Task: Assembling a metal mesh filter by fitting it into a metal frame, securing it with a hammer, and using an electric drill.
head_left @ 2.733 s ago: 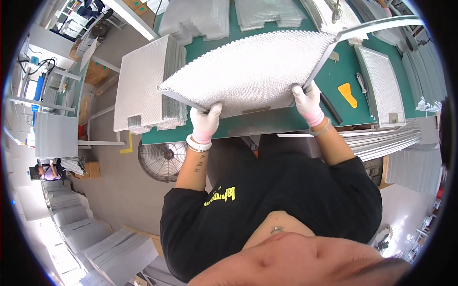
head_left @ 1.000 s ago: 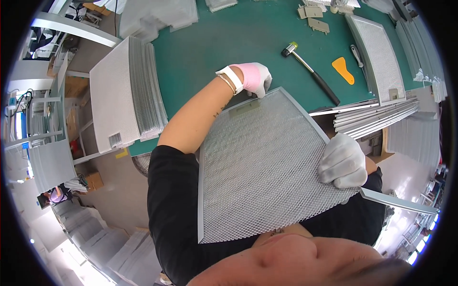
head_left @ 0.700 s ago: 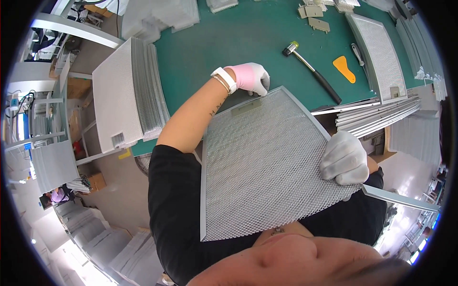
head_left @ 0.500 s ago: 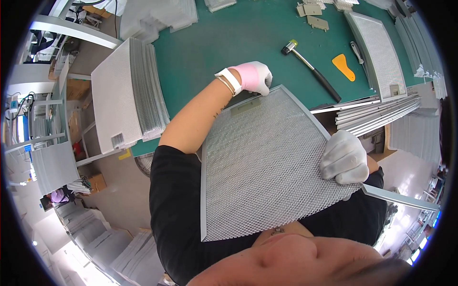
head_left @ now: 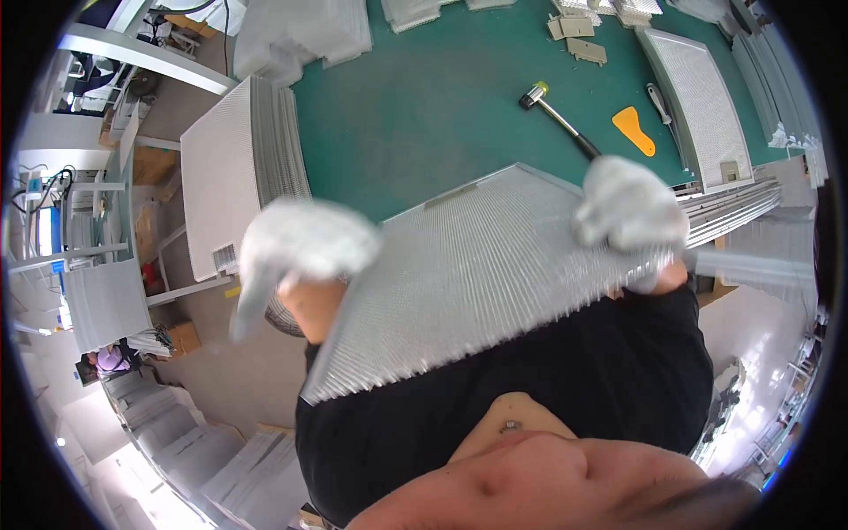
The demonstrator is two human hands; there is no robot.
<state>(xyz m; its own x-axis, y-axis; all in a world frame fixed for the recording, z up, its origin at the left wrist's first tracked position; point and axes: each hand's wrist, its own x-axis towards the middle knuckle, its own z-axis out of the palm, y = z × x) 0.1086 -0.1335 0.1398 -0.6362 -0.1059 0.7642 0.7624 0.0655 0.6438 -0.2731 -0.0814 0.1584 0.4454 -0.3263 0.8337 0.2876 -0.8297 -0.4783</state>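
A silvery metal mesh filter panel (head_left: pixel 459 265) lies tilted in front of my chest, its far corner over the green table. Frame strips edge its far and left sides, while the near side shows bare mesh. My right hand (head_left: pixel 629 205), in a whitish glove, is closed on the panel's right side. Out to the right of that hand runs a blurred metal frame strip (head_left: pixel 755 265); whether it is joined to the panel I cannot tell. My gloved left hand (head_left: pixel 305 243) is at the panel's left edge, smeared by motion, so its grip is unclear.
On the green table (head_left: pixel 424 106) lie a mallet (head_left: pixel 565 124), a yellow scraper (head_left: pixel 633 131) and a screwdriver (head_left: pixel 658 103). Stacked mesh panels (head_left: pixel 225 177) stand at the left. Another mesh panel (head_left: pixel 702 106) rests at the right, above bundled metal strips (head_left: pixel 738 208).
My left hand has come from the panel's far corner back to its left edge. The panel's near side has risen away from my chest. My right hand and the loose-looking strip have moved farther away.
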